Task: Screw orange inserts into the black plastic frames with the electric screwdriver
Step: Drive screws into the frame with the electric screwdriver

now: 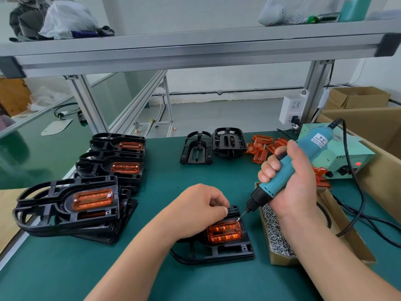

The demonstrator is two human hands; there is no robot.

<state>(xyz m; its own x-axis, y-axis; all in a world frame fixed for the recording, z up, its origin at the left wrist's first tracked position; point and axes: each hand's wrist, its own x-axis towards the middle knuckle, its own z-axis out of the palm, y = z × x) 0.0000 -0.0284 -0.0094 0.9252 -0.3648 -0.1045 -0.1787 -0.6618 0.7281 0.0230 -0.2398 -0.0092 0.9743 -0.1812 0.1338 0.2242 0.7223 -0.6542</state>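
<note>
A green table (152, 268) is carrying stacks of finished frames (65, 205) at the near left and a cardboard box of screws (282, 260) at the near right. Between them a black frame (230, 250) is lying flat. The right hand (297, 183) is wrapping all its fingers around the electric screwdriver (268, 192), tilting it down to the left. The left hand (199, 209) is pinching the black frame's far edge with curled fingers. The orange insert (224, 232) is sitting in the black frame, with the bit (240, 216) touching its far right corner.

Black frame (230, 252) partly hidden (left side)
</note>
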